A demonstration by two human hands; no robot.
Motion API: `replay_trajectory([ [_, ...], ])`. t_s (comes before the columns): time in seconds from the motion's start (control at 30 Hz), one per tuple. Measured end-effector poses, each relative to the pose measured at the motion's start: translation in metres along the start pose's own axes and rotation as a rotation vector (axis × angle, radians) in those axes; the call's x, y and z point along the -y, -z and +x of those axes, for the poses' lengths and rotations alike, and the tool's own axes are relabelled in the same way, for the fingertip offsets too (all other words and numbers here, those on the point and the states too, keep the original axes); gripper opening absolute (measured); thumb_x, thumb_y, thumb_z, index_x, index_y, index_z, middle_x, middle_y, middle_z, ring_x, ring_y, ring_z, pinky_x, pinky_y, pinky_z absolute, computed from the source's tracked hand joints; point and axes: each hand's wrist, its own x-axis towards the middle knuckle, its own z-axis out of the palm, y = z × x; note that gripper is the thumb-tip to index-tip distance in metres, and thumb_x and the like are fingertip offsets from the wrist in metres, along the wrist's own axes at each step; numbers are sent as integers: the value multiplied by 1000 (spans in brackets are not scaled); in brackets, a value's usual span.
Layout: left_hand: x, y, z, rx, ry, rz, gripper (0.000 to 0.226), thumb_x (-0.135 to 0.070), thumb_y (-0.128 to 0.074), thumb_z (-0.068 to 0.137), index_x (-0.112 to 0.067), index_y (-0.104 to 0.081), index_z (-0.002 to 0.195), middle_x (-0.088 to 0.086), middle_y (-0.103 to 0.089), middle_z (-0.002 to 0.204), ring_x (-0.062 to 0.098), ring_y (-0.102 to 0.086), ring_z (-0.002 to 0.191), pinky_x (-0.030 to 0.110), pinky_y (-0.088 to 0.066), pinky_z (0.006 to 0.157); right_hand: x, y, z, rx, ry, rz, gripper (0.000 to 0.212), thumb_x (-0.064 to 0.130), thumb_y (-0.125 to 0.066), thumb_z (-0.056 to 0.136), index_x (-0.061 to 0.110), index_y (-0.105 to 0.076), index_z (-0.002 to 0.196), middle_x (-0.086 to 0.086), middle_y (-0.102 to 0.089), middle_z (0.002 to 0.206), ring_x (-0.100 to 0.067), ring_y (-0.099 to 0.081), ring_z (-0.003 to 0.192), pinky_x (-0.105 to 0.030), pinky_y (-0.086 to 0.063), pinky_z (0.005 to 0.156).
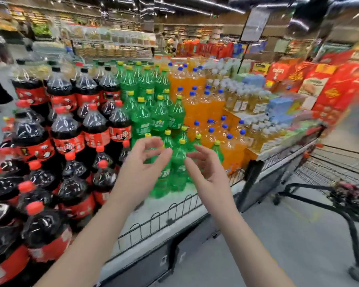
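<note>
Forearms [87,235] enter from the lower edge and converge on a stepped drinks display. Left grip [142,160] and right grip [205,168], both bare hands, are wide: the fingers are loosely spread, slightly bent, and hold nothing. Between them stands the green bottle [179,162], upright and yellow-capped, in the front row of the lowest tier. The fingertips of each grip lie just beside its shoulders, and contact cannot be made out. A low black wire fence [155,219] edges the display platform in front of the bottle. To the left, dark cola bottles [66,131] with red caps and labels are stacked in tiers. Behind the green bottle rise further green bottles [141,114]. To the right come orange soda bottles [197,104] with blue caps, then pale yellow bottled drinks [243,102]. A shopping cart [336,166] stands on the grey floor at right. Red gift boxes [336,90] and blurred shelving occupy the far background.
</note>
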Motion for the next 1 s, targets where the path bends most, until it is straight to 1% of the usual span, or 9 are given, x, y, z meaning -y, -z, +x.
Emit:
replay_trajectory([
  [0.1,-34,-80,1,130,-109,-15,35,-36,-71,96,-27,-60,128,-18,-66,128,-10,-64,113,11,-53,85,5,90,-4,-142,39,10,48,50,-72,92,36,-57,136,17,-71,121,-4,-68,110,-33,-57,94],
  [0.17,-53,-134,1,219,-166,-46,47,-43,-70,89,-25,-59,131,-14,-66,129,-10,-63,115,4,-49,82,6,152,-11,-236,71,13,52,51,-73,90,35,-58,137,14,-71,122,-6,-68,112,-32,-57,94],
  [0.27,-72,-211,1,335,-224,-78,48,-45,-78,90,-29,-58,130,-9,-67,130,-4,-63,119,10,-53,87,7,237,-25,-356,99,-19,50,51,-74,91,34,-58,136,12,-71,123,-6,-68,115,-29,-55,94],
  [0.4,-83,-299,-5,438,-228,-191,53,-49,-75,83,-28,-58,129,-8,-68,130,1,-65,121,22,-56,95,4,329,-44,-496,121,-100,51,49,-76,89,36,-57,135,12,-71,122,-7,-68,113,-34,-55,98],
  [0.5,-85,-356,-12,540,-217,-226,55,-52,-79,87,-25,-58,131,-8,-68,130,5,-65,124,21,-55,93,-3,380,-54,-573,98,-127,54,52,-77,89,37,-57,137,12,-70,123,-7,-68,113,-38,-56,98],
  [0.6,-81,-407,-8,629,-214,-235,62,-57,-75,78,-29,-57,130,-11,-67,133,3,-64,124,22,-56,95,-11,417,-59,-642,87,-131,51,55,-76,89,42,-57,134,12,-69,124,-5,-67,111,-31,-53,94],
  [0.7,-79,-455,1,704,-224,-235,64,-61,-75,80,-28,-58,133,-14,-66,133,1,-63,126,22,-54,97,-25,449,-57,-706,67,-149,57,53,-78,88,35,-56,137,9,-68,126,-5,-68,110,-27,-53,94],
  [0.8,-80,-500,14,759,-225,-263,59,-50,-74,85,-27,-56,136,-15,-64,135,-6,-62,122,16,-56,94,-41,479,-44,-742,50,-198,59,55,-77,86,36,-56,137,6,-68,128,-7,-68,113,-29,-55,96],
  [1.0,-68,-588,79,850,-209,-357,59,-42,-71,82,-23,-57,136,-12,-68,130,-2,-64,121,23,-58,95,-69,539,20,-803,35,-263,53,45,-74,86,34,-56,135,9,-69,124,-2,-69,109,-20,-54,89],
])
